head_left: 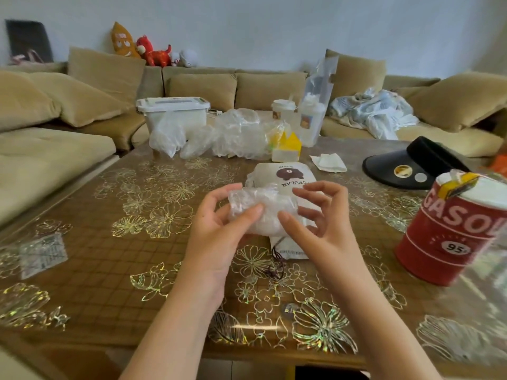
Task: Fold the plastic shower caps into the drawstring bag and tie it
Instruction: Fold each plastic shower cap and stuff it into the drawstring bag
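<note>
The table [115, 259], under a clear cover printed with gold flowers, fills the lower two thirds of the frame, with a tan sofa [82, 105] wrapping behind it across the top. A loose heap of plastic [236, 135], probably more caps waiting their turn, lies at upper centre of the table, within reach but out of the working space. At the right edge stands a red tin [450, 231], and above it a black visor [411, 165].

The drawstring bag [285, 179] lies flat at centre frame, its mouth and dark cord [277, 267] turned toward the person, likely so a folded cap can slide straight in.

Just above the bag, the left hand [219, 226] grips a scrunched shower cap [260, 212], thumb curled over its front to keep the slippery film bunched. The right hand [318, 215] has its thumb on the cap's right end, its other fingers lifted and curled free, seemingly to tuck the bundle smaller.
</note>
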Demonstrator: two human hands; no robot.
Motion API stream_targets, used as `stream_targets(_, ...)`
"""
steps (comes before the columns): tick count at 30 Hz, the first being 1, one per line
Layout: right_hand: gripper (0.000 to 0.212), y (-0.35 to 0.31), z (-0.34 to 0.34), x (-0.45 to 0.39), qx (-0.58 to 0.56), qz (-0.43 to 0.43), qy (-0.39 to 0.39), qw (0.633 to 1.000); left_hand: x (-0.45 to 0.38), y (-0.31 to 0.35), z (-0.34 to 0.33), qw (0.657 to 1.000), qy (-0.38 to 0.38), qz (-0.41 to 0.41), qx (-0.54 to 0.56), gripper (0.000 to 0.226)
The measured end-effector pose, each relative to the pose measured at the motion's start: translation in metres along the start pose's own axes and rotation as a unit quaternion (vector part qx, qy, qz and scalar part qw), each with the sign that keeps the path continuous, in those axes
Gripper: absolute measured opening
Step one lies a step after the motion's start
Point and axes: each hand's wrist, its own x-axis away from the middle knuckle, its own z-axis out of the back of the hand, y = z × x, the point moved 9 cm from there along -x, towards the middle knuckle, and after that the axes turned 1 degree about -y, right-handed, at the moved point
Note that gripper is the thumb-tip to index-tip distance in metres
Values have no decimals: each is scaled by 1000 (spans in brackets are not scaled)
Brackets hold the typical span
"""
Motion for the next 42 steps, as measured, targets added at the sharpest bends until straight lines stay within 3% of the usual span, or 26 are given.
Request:
stream_targets(5, 44, 1, 0, 7, -42, 0, -80, 996, 2, -9, -17, 998, -47, -2, -37, 41)
stream_targets(9, 32, -5, 34, 10, 64, 70, 2, 995, 0, -13, -23, 986, -54, -22, -155, 58)
stream_targets(12, 25, 0, 67, 14, 95, 58, 61, 992, -2, -24, -28, 926, -73, -43, -367, 67)
stream_targets(14, 31, 8, 79, 16, 136, 50, 65, 987, -2, -26, -31, 870, -51, -90, -482, 56)
stream_targets(15, 35, 10, 80, 17, 159, 54, 58, 984, -2, -25, -32, 861, -35, -108, -495, 46)
stream_targets(18, 36, 17, 63, 18, 241, 66, 12, 968, -3, -19, -31, 875, 6, -138, -464, 15)
stream_targets(21, 28, 24, 36, 21, 326, 91, -46, 940, -3, -13, -32, 876, 27, -163, -453, 9)
stream_targets(25, 49, 46, 14, 19, 436, 51, -110, 892, -3, -12, -32, 877, 27, -166, -451, 14)
stream_targets(30, 36, 65, 1, 1, 554, -5, -104, 826, -4, -17, -34, 870, -5, -158, -468, 20)
stream_targets(34, 38, 77, -3, -14, 650, -87, -105, 748, -4, -22, -33, 867, -31, -147, -475, 18)
stream_targets(36, 38, 79, -6, -16, 643, -98, -111, 751, -6, -24, -30, 878, -31, -140, -456, 17)
stream_targets(42, 36, 60, -1, 6, 505, -63, -120, 853, -9, -25, -24, 901, -28, -138, -409, 9)
